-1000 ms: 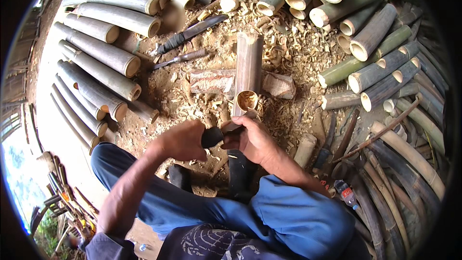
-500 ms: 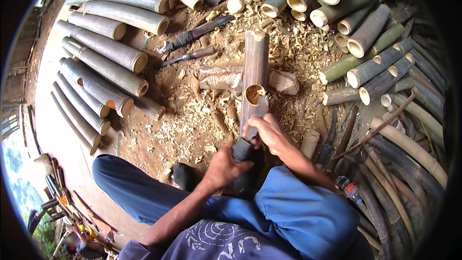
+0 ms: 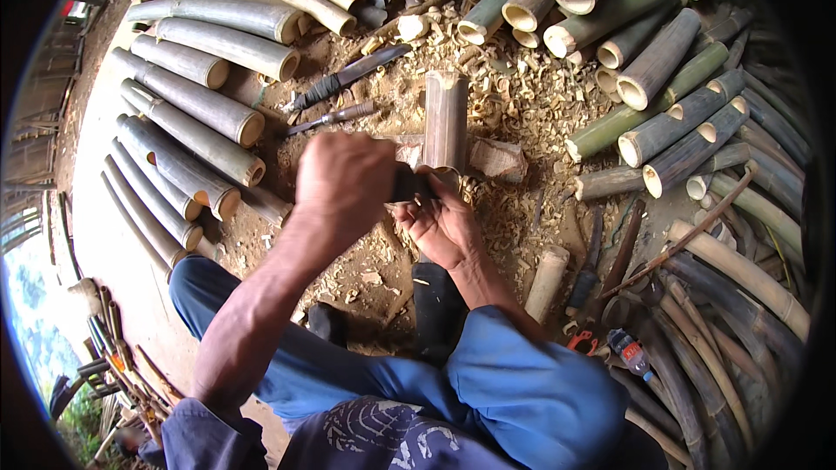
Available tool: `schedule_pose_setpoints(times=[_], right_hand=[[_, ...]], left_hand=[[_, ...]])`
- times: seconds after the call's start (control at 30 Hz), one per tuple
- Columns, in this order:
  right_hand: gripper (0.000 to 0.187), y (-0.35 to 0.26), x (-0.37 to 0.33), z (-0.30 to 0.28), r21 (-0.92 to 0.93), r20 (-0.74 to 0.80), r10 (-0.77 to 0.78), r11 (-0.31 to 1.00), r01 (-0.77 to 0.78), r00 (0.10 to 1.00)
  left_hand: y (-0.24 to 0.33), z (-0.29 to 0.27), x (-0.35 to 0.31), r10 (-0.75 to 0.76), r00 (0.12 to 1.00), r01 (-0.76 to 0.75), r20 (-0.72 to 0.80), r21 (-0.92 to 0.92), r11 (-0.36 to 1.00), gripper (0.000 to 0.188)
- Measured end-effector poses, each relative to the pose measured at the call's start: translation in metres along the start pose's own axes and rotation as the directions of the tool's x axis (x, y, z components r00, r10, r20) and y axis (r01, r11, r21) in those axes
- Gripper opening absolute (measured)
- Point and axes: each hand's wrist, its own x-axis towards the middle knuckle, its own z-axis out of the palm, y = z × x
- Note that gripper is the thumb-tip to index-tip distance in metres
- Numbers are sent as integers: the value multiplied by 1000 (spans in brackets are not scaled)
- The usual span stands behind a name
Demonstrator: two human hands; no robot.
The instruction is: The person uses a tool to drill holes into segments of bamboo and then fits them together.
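Observation:
A brown bamboo tube (image 3: 446,122) lies lengthwise in front of me, with its near part behind my hands and a cut opening partly showing beside my right fingers. My left hand (image 3: 348,176), raised and slightly blurred, is closed in a fist on a knife with a black-wrapped handle (image 3: 403,183). Lower and to the right, my right hand (image 3: 444,224) has its palm turned up and its thumb and curled fingers against the same dark handle. I cannot make out the blade. Under the tube is a split wood block (image 3: 498,159).
Another black-wrapped knife (image 3: 348,78) and a slim tool with a wooden handle (image 3: 335,117) lie beyond my left hand. Bamboo tubes (image 3: 209,100) are lined up at left; more bamboo (image 3: 657,57) is piled at right. A plastic bottle (image 3: 629,352) lies by my right knee. Shavings cover the ground.
My left hand has risen, moving up and left with the knife handle. My right hand has shifted slightly left and turned palm up. The knife's blade, visible before, is hidden now.

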Motion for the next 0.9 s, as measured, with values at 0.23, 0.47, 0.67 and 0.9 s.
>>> schedule_pose_setpoints(times=[0.23, 0.47, 0.67, 0.9], right_hand=[[19, 5, 2, 4, -233, -311, -92, 972, 18, 946], [20, 6, -5, 19, -698, -307, -67, 694, -177, 949], [20, 8, -4, 22, -281, -126, -76, 959, 38, 989], [16, -5, 2, 8, 88, -116, -7, 996, 18, 993]], left_hand=[[0, 41, -14, 81, 988, -95, -128, -102, 990, 11], [-11, 103, -73, -293, 899, 438, 327, -701, 562, 41], [-27, 33, -20, -150, 989, 142, -9, -270, 952, 17], [34, -12, 13, 227, 972, -211, -53, 215, 954, 13]])
